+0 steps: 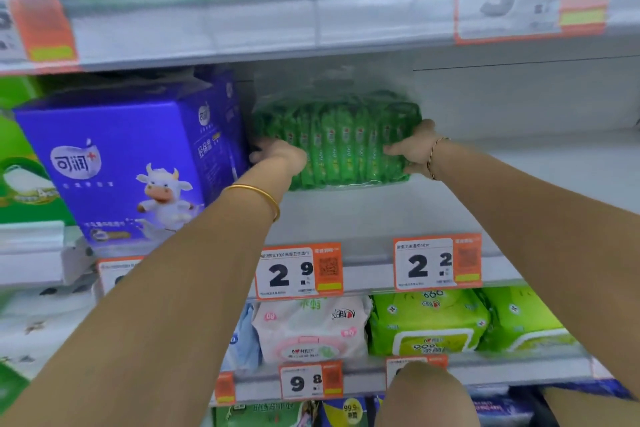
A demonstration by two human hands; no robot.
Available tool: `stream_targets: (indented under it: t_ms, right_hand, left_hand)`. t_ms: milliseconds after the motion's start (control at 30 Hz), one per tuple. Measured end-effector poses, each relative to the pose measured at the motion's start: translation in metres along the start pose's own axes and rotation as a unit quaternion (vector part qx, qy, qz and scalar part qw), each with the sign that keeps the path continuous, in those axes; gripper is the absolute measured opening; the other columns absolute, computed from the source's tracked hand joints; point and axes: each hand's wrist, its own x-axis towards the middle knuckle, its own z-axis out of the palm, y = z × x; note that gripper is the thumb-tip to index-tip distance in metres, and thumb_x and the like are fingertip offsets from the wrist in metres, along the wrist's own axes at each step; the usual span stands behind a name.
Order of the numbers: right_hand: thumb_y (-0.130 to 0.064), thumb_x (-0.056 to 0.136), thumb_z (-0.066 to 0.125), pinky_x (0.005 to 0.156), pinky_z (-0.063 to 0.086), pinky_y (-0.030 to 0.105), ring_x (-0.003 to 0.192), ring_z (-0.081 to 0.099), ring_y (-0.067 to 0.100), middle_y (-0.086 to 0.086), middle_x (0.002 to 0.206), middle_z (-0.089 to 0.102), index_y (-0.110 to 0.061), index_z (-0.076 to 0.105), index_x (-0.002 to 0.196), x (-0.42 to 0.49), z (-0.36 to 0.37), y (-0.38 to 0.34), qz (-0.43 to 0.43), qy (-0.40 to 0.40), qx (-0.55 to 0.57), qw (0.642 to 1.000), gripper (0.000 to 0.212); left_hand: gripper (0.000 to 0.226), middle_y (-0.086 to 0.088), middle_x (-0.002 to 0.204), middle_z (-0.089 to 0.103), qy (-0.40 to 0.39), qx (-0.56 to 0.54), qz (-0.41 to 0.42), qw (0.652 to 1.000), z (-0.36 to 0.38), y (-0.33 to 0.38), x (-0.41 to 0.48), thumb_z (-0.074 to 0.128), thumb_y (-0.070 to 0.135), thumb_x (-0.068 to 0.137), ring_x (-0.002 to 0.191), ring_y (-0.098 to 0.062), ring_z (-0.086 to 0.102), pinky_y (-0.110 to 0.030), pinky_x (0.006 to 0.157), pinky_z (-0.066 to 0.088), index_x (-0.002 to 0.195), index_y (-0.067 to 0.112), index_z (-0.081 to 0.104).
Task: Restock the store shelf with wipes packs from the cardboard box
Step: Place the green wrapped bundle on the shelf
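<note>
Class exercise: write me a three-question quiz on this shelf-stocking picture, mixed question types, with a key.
1. True or false: the green wipes bundle is on the lowest shelf in view.
2. What stands just left of the bundle? A) a purple box B) a red basket C) a glass jar
3. Fill in: the left hand and right hand grip the bundle at its two ____.
Key: 1 false; 2 A; 3 ends.

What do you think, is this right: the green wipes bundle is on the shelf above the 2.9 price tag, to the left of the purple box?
Not quite. The head view shows the green wipes bundle to the right of the purple box, not to the left. The rest holds: it is on the shelf above the 2.9 price tag.
</note>
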Motion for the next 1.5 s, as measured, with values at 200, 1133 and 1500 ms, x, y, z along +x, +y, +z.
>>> stream_targets:
  t_ms: [200,1133,1500]
  right_hand:
    - [-0.008,0.089,0.061,0.102,0.046,0.041,0.124,0.047,0.031,0.018,0.144,0.034,0.001,0.022,0.139,-0.012,-0.007,0.006,0.013,0.016,0.000,1.000,0.063]
    - [-0.001,0.085,0.056,0.065,0.053,0.028,0.086,0.066,0.027,0.015,0.099,0.065,-0.003,0.060,0.117,-0.251,-0.198,0.477,0.368,-0.050,-0.207,0.905,0.032]
    - [-0.015,0.091,0.051,0.112,0.026,0.047,0.134,0.031,0.031,0.010,0.143,0.039,-0.013,0.038,0.138,-0.211,-0.149,0.558,0.173,-0.226,-0.593,0.753,0.049]
  left_hand:
    - [0.065,-0.018,0.149,0.022,0.021,-0.117,-0.026,0.993,0.001,0.000,-0.029,0.047,0.018,0.094,0.137,-0.032,0.029,-0.037,0.113,0.026,0.146,0.005,0.011]
    - [0.036,-0.004,0.133,0.052,-0.543,0.150,0.276,0.779,0.337,-0.121,-0.359,0.047,0.006,0.092,0.118,-0.019,0.052,-0.029,0.097,0.045,0.127,0.014,0.052]
    - [0.036,-0.002,0.131,0.053,-0.548,0.178,0.290,0.764,0.367,-0.127,-0.349,0.044,0.005,0.093,0.116,-0.016,0.053,-0.025,0.095,0.041,0.125,0.018,0.053]
